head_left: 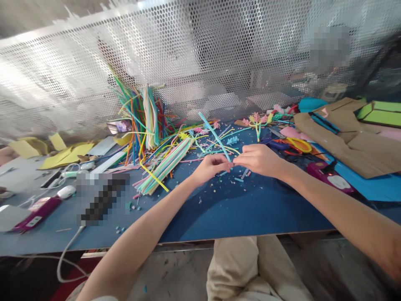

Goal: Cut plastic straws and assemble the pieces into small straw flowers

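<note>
Blue pipe cleaner (215, 136) pinched by both hands | pipe-cleaner pile (163, 163) left | scissors (296, 145) right

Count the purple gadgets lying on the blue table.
2. One purple gadget lies at the table's left edge, beside a white mouse; the other purple gadget lies on the right, past the right hand. Clutter may hide more.

Pipe cleaners (163, 165): fuzzy, matt. Table (238, 213) beneath them: smooth matt blue. Screen (200, 62) behind table: perforated metal, dull sheen. Cardboard (351, 138): matt brown.
</note>
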Demonstrator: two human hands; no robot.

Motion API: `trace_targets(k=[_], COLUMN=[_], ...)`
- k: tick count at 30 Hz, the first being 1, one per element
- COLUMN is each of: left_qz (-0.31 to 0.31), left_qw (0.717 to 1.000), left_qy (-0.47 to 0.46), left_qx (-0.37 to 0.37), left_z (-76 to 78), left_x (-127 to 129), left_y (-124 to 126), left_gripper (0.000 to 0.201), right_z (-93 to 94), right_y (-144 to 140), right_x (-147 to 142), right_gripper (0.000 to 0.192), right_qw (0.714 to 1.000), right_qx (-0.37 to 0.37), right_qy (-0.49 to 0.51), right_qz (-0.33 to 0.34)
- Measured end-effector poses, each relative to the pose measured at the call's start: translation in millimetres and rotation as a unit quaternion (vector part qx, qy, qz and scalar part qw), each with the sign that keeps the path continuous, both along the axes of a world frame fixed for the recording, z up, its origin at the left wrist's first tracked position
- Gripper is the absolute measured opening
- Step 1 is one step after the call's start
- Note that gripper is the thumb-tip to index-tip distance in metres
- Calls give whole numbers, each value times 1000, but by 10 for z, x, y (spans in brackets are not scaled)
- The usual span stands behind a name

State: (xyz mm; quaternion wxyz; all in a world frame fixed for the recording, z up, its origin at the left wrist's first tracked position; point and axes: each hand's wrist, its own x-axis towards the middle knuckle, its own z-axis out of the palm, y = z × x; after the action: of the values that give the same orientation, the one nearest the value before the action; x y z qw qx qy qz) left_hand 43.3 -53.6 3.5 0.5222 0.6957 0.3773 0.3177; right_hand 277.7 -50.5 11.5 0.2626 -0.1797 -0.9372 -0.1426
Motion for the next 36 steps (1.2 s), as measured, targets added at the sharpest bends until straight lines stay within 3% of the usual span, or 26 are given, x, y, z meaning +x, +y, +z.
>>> trace_targets(k=[5,7,10,12,14,16,19,22,24,27,30,36], left_qz=[-36,-47,-36,-16,4,26,44,46,48,48,55,69], left_qw=[988,985,994,999,985,939,821,718,688,681,693,736], left_qy=[-32,-50,-62,-28,49,145,272,341,356,361,359,328], left_qx=[-149,-158,-78,29,166,311,500,606,631,635,623,588], left_z=[9,14,22,24,21,11,-2,9,27,42,23,-44], left_x=[-7,-8,-8,-15,-31,-49,-69,-80,-86,-90,-85,-64], left_y=[-6,-12,-19,-17,-10,-4,-9,-28,-43,-60,-63,-58], left_gripper=[28,29,32,31,28,23,18,19,20,20,21,20], right_z=[11,27,36,21,-13,-60,-130,-159,-148,-115,-112,-188], right_y=[-67,-94,-100,-80,-50,-22,1,-6,-24,-55,-58,-8], right_x=[1,0,-10,-29,-57,-88,-124,-147,-160,-173,-177,-190], right_gripper=[32,31,30,28,27,27,26,28,28,30,28,26], right_qw=[998,998,998,998,999,996,985,964,948,930,923,939], right_qx=[51,64,60,43,7,-47,-140,-232,-279,-327,-349,-296], right_qy=[-19,-12,7,22,33,35,30,57,78,85,72,65], right_qz=[-9,-11,-19,-29,-43,-62,-96,-121,-130,-141,-144,-161])
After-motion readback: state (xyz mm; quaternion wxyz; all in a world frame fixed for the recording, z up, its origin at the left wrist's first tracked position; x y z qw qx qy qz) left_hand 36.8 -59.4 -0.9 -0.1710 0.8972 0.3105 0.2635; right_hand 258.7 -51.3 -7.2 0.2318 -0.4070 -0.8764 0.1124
